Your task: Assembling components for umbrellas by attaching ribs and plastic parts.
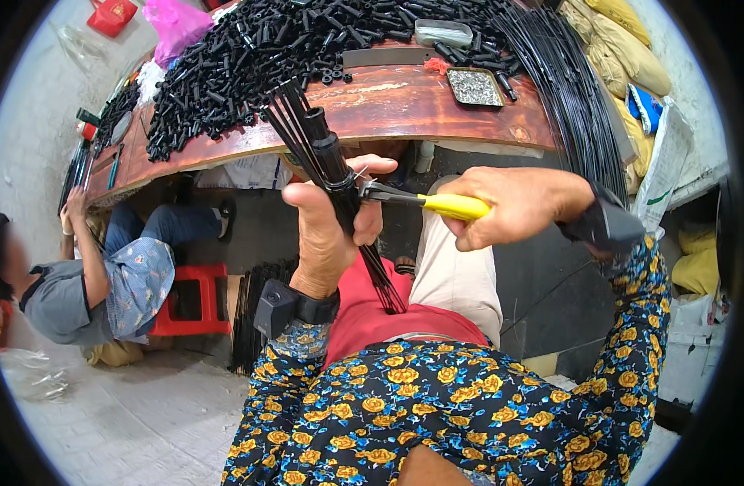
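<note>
My left hand point(317, 235) is closed around an umbrella frame point(330, 158), a bundle of thin black ribs gathered about a black plastic hub. Its upper end leans left toward the table, while the rib tips come down over my red-covered lap. In my right hand point(513, 202) is a pair of pliers point(457, 206) with yellow handles, gripped in a closed fist. The metal jaws meet the hub just beside my left fingers, where a few thin wire ends stick out. Whether the jaws bite on a wire is too small to tell.
A heap of black plastic tubes point(226, 81) covers the far side of the wooden table point(388, 101). On it stand a tray point(475, 105) of small metal pieces and a bundle of long black rods point(578, 105). A co-worker point(80, 292) sits left near a red stool point(202, 300).
</note>
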A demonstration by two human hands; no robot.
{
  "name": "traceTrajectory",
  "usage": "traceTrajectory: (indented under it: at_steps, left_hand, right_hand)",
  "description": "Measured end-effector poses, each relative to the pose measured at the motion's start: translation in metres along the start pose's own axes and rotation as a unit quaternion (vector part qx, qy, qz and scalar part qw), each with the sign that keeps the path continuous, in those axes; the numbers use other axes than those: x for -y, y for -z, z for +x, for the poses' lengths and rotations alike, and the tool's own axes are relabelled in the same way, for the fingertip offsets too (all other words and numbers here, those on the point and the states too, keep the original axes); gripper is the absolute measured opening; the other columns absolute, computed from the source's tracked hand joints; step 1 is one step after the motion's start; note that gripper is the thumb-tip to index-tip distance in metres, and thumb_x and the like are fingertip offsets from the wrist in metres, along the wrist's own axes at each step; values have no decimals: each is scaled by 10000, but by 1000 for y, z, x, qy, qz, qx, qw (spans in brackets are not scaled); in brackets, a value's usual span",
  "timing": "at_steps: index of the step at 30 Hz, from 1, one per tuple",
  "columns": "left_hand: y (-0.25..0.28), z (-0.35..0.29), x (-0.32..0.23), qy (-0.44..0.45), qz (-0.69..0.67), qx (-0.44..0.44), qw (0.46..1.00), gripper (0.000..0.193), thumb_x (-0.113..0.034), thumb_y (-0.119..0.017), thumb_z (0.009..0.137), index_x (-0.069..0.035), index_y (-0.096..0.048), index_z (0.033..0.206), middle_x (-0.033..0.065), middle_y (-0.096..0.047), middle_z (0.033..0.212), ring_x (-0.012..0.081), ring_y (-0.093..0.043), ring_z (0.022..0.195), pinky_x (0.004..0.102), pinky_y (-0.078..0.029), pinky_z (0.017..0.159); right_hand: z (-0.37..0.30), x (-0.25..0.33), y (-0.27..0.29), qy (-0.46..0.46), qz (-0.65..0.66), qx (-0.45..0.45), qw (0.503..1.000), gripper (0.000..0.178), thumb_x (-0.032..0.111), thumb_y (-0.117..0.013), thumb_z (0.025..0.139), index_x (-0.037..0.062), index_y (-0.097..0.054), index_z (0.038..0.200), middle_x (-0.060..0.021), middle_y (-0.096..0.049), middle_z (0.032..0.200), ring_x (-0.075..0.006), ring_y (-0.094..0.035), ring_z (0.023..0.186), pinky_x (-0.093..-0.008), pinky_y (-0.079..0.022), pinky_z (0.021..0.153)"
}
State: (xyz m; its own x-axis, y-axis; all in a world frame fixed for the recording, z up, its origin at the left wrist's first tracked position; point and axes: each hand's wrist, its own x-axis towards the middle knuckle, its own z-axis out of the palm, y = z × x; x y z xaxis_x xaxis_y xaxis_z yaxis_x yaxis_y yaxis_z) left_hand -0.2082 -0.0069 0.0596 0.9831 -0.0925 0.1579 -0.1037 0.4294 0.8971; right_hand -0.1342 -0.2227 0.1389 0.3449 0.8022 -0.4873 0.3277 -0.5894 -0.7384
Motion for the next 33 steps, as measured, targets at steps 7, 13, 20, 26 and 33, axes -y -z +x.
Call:
traceTrajectory:
  at_steps: [7,13,20,26,33]
  left_hand:
    - [3,3,-3,77,-72,-15,994,1017,-813,-153,852,73,-631,990,-18,-365,453,110,-322,371,262,-296,379]
    - [3,3,-3,62,-72,-8,995,987,-778,-148,882,82,-623,980,-16,-359,452,111,-315,366,266,-296,380]
    - [-7,5,-4,78,-26,-27,996,1016,-794,-130,867,84,-584,1100,-23,-341,455,101,-314,376,259,-284,387]
    - [-12,6,-8,92,-12,-56,994,1017,-811,-144,851,61,-586,1131,-28,-335,457,97,-302,377,249,-280,390]
    - [-19,13,-3,88,-11,-131,987,1023,-855,-188,805,24,-648,1056,-27,-343,420,87,-303,348,239,-245,355]
  right_hand:
    - [6,-17,-14,59,98,10,993,216,179,-666,695,18,-550,781,-16,-530,630,-126,-529,595,-306,-418,552]
    - [-5,-10,-15,57,-82,-105,989,223,145,-642,687,-9,-574,833,-135,-602,690,-275,-587,637,-375,-445,592]
    - [-21,14,-4,10,-256,-185,949,254,131,-655,672,-27,-535,829,-224,-592,676,-422,-598,681,-472,-470,622]
    - [-27,33,0,26,-381,-231,895,175,60,-584,638,-65,-650,740,-250,-634,706,-403,-644,700,-470,-519,646]
    - [-24,38,6,119,-442,-261,850,171,89,-645,650,-42,-565,724,-214,-594,636,-381,-628,629,-453,-493,580]
